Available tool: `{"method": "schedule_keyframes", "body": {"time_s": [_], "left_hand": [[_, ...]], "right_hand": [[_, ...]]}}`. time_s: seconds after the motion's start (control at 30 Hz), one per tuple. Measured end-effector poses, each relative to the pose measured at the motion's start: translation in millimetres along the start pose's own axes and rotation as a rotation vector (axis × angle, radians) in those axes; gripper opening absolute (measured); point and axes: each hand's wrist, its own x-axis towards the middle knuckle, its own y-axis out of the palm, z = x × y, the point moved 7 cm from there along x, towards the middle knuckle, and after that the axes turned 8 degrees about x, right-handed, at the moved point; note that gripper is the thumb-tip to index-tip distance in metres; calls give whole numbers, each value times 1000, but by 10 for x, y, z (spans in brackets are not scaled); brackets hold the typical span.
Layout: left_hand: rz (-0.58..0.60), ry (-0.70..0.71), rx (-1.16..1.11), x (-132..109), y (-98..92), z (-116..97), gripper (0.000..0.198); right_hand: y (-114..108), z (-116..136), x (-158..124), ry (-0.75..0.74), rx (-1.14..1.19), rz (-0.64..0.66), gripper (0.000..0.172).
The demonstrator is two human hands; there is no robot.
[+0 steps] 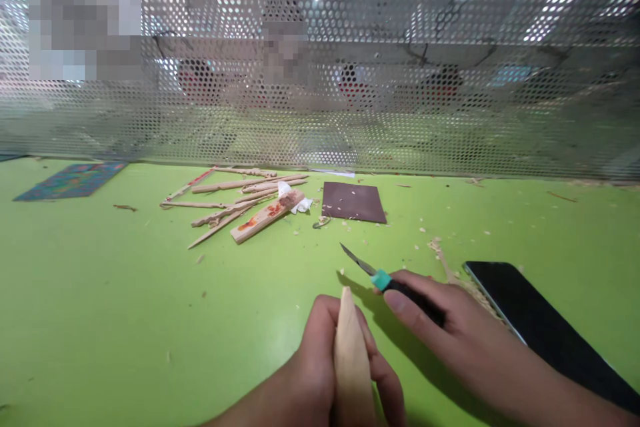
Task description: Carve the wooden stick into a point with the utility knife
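At the bottom middle my left hand (320, 353) is wrapped around a pale piece of wood (352, 363), whose tapered tip points away from me. The lower end of the wood runs out of view. To its right, my right hand (440, 313) grips a carving knife (413, 298) with a black handle, a teal collar and a thin pointed blade. The blade points forward and left, above the green table (150, 320) and apart from the wood. A shadow of the right hand falls on the table beneath it.
A dark phone-like slab (545, 327) lies right of my right hand, beside wood shavings (445, 260). Farther back are carved sticks (230, 183), a red-stained wood block (267, 217), white tissue (300, 203), a brown sandpaper-like square (353, 201) and a patterned sheet (73, 181). A perforated screen (320, 107) closes the back.
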Motion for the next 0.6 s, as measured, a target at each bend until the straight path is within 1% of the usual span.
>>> {"method": "schedule_keyframes", "body": {"time_s": [0.13, 0.27, 0.33, 0.4, 0.5, 0.6], "left_hand": [[-20, 62, 48, -46, 13, -65, 49], [-114, 196, 191, -170, -11, -295, 49], [-162, 218, 287, -215, -37, -382, 52], [-199, 200, 325, -237, -72, -418, 54], [-214, 139, 204, -250, -106, -411, 55], [-204, 108, 105, -271, -99, -424, 50]], "right_hand": [[5, -24, 3, 3, 9, 13, 40], [-10, 30, 5, -9, 15, 24, 42], [-61, 79, -6, -32, 4, 3, 40], [-142, 131, -34, -73, -30, -38, 38], [-281, 209, -108, -158, -104, -115, 35], [-366, 275, -202, -229, -170, -168, 31]]}}
